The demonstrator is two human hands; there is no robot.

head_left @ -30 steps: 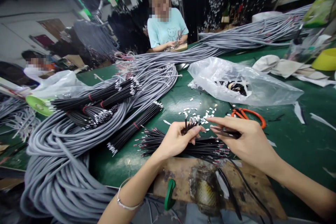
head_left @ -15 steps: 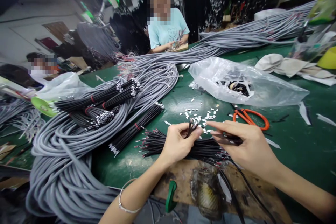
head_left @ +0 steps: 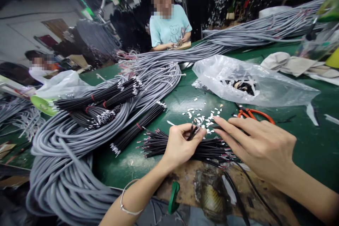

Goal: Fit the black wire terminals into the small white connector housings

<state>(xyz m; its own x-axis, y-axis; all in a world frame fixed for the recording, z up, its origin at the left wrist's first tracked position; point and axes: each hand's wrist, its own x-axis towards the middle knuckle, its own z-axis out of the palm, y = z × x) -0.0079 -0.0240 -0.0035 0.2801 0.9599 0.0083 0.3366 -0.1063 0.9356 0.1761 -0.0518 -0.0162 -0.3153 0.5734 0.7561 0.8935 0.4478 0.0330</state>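
My left hand [head_left: 182,144] pinches the ends of a few thin black wires [head_left: 194,129] between thumb and fingers, just above a loose pile of short black wires [head_left: 161,143] on the green table [head_left: 180,99]. My right hand [head_left: 261,146] lies to the right with fingers stretched out toward the wire tips, index fingertip close to them, holding nothing. Small white terminal pieces [head_left: 202,116] are scattered just beyond both hands.
Thick coils of grey cable [head_left: 60,148] fill the left side, with tied black wire bundles [head_left: 100,104] on them. A clear plastic bag [head_left: 246,83], orange-handled scissors [head_left: 254,113] and a worn wooden board [head_left: 185,180] lie near. Two other people work across the table.
My right hand has let go of the dark wires it pinched and spread its fingers, sliding right and nearer. My left hand stays pinching the wire ends.
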